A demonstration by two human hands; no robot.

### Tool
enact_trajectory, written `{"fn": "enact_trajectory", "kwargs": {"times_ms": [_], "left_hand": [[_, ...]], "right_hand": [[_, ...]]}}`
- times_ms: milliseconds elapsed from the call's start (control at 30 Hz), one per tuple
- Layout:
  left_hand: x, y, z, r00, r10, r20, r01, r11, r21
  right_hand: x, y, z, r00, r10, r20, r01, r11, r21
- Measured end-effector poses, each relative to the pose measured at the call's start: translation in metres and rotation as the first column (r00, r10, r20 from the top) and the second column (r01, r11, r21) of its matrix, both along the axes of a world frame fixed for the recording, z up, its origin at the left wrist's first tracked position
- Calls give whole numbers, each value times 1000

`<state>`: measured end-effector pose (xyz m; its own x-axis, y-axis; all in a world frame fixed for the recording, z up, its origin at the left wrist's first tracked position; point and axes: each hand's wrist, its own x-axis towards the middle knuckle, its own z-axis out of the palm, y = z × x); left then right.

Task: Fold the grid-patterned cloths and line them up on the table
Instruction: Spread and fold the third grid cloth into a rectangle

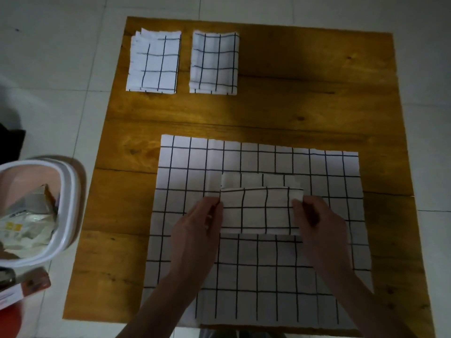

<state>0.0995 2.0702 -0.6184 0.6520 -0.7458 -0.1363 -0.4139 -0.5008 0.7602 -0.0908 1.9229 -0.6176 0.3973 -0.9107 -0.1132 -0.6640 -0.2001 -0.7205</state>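
Both hands, left (205, 215) and right (314, 213), pinch the ends of a folded cloth (258, 211) above the flat cloth (268, 276); loosening either pinch could let the layers spring open.

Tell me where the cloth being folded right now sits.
In the head view, the folded cloth is held between the left hand and right hand, above the middle of the big unfolded cloth on the table's near half.
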Motion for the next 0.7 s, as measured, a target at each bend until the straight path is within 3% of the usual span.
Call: {"fn": "enact_trajectory", "kwargs": {"times_ms": [200, 567, 700], "left_hand": [[4, -25, 0, 999, 29, 40, -32, 996, 86], [-2, -45, -7, 985, 128, 118, -147, 974, 175], [-5, -51, -8, 976, 170, 139, -185, 978, 100]], "right_hand": [[4, -17, -5, 984, -11, -177, -14, 990, -140], [19, -34, -12, 962, -54, -267, -2, 978, -208], [16, -37, -15, 978, -25, -208, -27, 970, -241]]}}
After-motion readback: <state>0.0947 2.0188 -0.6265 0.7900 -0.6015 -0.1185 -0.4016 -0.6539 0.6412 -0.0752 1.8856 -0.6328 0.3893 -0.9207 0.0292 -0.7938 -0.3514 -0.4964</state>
